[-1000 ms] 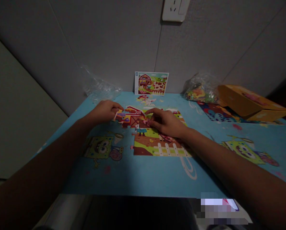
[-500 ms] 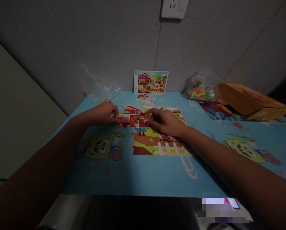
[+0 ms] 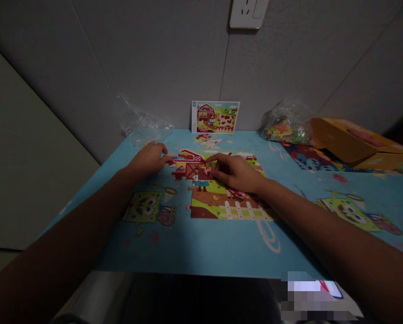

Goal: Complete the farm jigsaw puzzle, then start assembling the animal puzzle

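Barn jigsaw is seemingly being joined; alignment seems needed. Fingers of right hand are parted; of left hand, unclear.

Dim light is seen throughout, with the deepest dark at bottom centre. Fine detail in the puzzle is softened. A soft shadow is cast on the table at lower left. A glowing screen at lower right is partly masked by pixel blocks.

No text is legible, even on the picture card.
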### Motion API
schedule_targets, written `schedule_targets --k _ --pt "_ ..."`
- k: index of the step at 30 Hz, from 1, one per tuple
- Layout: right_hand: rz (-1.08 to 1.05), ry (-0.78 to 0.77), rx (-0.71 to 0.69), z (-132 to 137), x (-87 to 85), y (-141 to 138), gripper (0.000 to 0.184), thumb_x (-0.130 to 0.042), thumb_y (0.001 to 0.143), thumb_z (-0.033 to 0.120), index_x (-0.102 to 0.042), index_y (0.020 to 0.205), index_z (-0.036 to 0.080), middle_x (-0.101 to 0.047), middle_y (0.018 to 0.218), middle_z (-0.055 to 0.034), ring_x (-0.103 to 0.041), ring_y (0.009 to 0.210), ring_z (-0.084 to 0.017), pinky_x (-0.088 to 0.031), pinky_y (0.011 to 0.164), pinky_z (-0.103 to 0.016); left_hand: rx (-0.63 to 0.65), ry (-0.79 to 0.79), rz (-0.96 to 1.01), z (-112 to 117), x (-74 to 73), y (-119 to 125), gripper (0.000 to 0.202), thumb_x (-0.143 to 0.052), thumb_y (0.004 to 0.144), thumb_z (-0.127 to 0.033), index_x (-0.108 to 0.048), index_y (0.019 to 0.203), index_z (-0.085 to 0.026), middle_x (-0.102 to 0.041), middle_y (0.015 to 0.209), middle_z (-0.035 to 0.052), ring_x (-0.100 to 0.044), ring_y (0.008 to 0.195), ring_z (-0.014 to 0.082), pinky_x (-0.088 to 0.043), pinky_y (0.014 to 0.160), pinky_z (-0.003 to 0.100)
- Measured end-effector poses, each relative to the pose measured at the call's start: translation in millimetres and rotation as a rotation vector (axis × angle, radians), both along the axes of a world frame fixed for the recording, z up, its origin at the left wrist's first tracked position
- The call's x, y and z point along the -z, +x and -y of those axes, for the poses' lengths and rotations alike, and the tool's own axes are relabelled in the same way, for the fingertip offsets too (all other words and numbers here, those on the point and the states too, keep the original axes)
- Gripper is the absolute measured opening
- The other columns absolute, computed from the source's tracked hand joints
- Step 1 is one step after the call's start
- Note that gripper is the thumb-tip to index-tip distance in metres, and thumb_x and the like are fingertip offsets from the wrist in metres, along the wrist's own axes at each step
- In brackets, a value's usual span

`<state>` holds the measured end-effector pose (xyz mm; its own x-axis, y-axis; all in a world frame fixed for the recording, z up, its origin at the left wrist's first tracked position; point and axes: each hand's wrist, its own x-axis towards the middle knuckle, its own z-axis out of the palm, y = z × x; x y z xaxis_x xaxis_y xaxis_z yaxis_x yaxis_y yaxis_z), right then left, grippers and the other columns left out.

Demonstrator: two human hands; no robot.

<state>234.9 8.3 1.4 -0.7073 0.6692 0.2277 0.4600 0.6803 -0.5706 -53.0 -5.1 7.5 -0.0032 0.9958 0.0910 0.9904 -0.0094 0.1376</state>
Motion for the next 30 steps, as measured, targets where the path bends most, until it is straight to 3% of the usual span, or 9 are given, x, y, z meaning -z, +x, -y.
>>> schedule_targets --k 4,8,13,17,20,23,25,28,30 --pt "0.008 0.007 0.001 0 -0.2 0 0.035 -0.057 0.087 0.027 -0.063 0.118 0.013 -0.061 0.067 0.0003 -0.050 0.057 -0.012 -0.035 0.060 -0.026 0.101 0.011 -0.034 1 -3.5 -2 0.046 -0.051 0.087 -0.048 -0.070 0.112 -0.014 -0.065 0.104 0.0148 -0.060 0.101 0.0289 -0.046 0.091 0.039" --pt "0.007 0.009 0.000 1 -1.4 -1 0.034 -0.057 0.087 0.025 -0.063 0.118 0.012 -0.060 0.065 0.0012 -0.049 0.056 -0.011 -0.035 0.060 -0.025 0.168 -0.070 -0.046 3 -7.8 -1 0.055 -0.056 0.081 -0.050 -0.068 0.119 -0.012 -0.062 0.110 0.0174 -0.058 0.107 0.0319 -0.046 0.094 0.040" --pt "0.006 0.015 -0.009 -1 0.1 -1 0.034 -0.057 0.087 0.025 -0.063 0.117 0.012 -0.062 0.068 0.0004 -0.050 0.057 -0.012 -0.035 0.060 -0.025 0.117 -0.081 0.045 2 -10.2 -3 0.054 -0.065 0.072 -0.047 -0.065 0.112 -0.011 -0.066 0.101 0.0147 -0.062 0.088 0.0269 -0.049 0.079 0.036" --pt "0.012 0.023 -0.005 -1 1.0 0 0.034 -0.057 0.086 0.025 -0.063 0.118 0.013 -0.063 0.070 0.0003 -0.052 0.059 -0.012 -0.035 0.061 -0.025 0.009 -0.052 0.326 5 -17.1 -7 0.029 -0.055 0.074 -0.035 -0.062 0.095 -0.016 -0.068 0.078 0.0063 -0.062 0.071 0.0208 -0.047 0.064 0.030" --pt "0.012 0.022 -0.002 -1 0.6 0 0.034 -0.058 0.086 0.024 -0.063 0.117 0.014 -0.063 0.070 0.0001 -0.052 0.060 -0.012 -0.035 0.062 -0.025 0.023 -0.122 0.472 8 -21.7 -7 0.023 -0.054 0.070 -0.030 -0.061 0.088 -0.018 -0.065 0.069 0.0032 -0.061 0.063 0.0181 -0.045 0.059 0.028" --pt "0.021 0.014 -0.006 -1 0.1 0 0.034 -0.058 0.085 0.024 -0.063 0.118 0.013 -0.064 0.070 -0.0007 -0.053 0.060 -0.013 -0.036 0.063 -0.026 0.065 -0.263 0.372 9 -22.9 -4 0.019 -0.055 0.069 -0.032 -0.062 0.080 -0.018 -0.065 0.065 0.0036 -0.058 0.059 0.0179 -0.042 0.056 0.028" --pt "0.026 0.011 -0.009 -1 0.1 0 0.036 -0.057 0.085 0.024 -0.062 0.119 0.012 -0.064 0.071 -0.0013 -0.053 0.060 -0.013 -0.037 0.063 -0.027 0.098 -0.252 0.248 10 -23.3 -3 0.021 -0.054 0.071 -0.036 -0.064 0.077 -0.018 -0.067 0.071 0.0058 -0.060 0.065 0.0195 -0.042 0.060 0.029" --pt "0.028 0.017 -0.007 -1 0.6 -1 0.036 -0.057 0.085 0.024 -0.062 0.119 0.012 -0.064 0.072 -0.0016 -0.053 0.061 -0.013 -0.037 0.063 -0.027 0.181 -0.172 0.142 11 -24.5 -4 0.032 -0.056 0.074 -0.046 -0.069 0.085 -0.019 -0.070 0.088 0.0069 -0.063 0.078 0.0214 -0.043 0.068 0.030" --pt "0.030 0.015 -0.003 -1 0.7 -1 0.036 -0.057 0.085 0.025 -0.063 0.118 0.012 -0.064 0.071 -0.0012 -0.053 0.061 -0.013 -0.037 0.063 -0.027 0.250 -0.203 0.108 12 -24.5 -6 0.041 -0.062 0.072 -0.054 -0.070 0.095 -0.021 -0.069 0.089 0.0055 -0.062 0.080 0.0216 -0.043 0.071 0.030"
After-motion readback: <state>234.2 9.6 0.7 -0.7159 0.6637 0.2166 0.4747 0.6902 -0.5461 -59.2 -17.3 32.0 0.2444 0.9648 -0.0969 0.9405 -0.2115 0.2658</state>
